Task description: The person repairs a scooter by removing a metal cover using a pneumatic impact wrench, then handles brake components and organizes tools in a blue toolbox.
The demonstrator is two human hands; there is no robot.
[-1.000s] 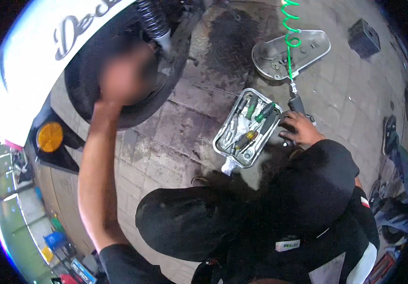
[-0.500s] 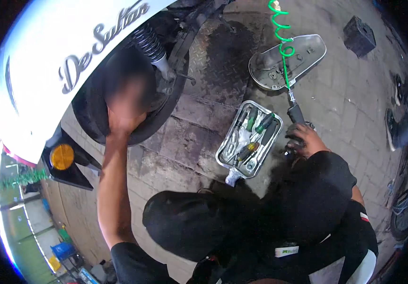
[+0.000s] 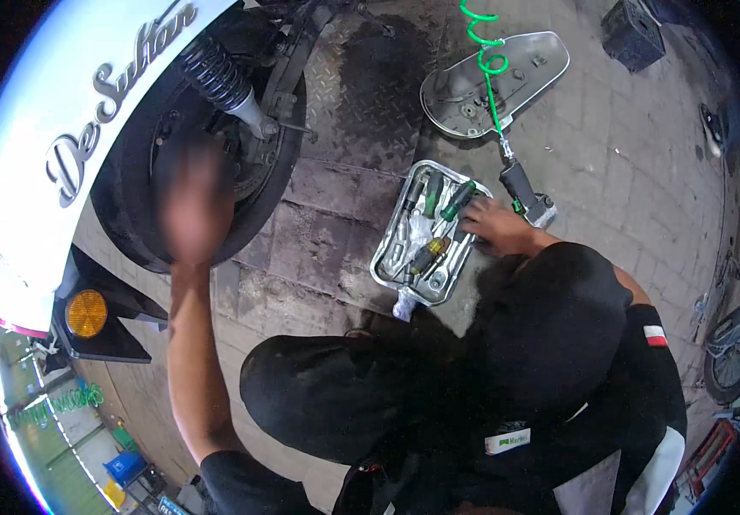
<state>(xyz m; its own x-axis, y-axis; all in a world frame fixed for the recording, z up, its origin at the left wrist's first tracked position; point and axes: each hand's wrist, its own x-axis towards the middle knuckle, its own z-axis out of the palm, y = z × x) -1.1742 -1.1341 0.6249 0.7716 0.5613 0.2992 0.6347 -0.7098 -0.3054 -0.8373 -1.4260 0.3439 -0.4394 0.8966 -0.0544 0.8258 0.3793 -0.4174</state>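
My left hand (image 3: 194,210) is at the dark wheel (image 3: 260,225) under the white body panel (image 3: 61,103). It is blurred, so its fingers and anything in them are hidden. Over the right side of a metal tool tray (image 3: 377,263), my right hand (image 3: 500,227) has its fingers bent down together among the tools. Whatever they close on is mostly covered. The tray bears a green-handled screwdriver (image 3: 458,201), a yellow-and-black screwdriver (image 3: 426,255) and a ratchet (image 3: 438,279). An air impact wrench (image 3: 518,187) lies beyond my right hand, out of its grip.
A coiled green air hose (image 3: 492,65) runs to the wrench, across a grey metal cover (image 3: 520,77). A shock absorber (image 3: 218,75) stands above the wheel. A dark block (image 3: 633,36) sits at the far right, and an orange reflector (image 3: 87,313) hangs at the left.
My right hand has let go of the air impact wrench and moved left to the tool tray. The wrench stays on the floor. My left hand remains at the wheel. The whole view has shifted.
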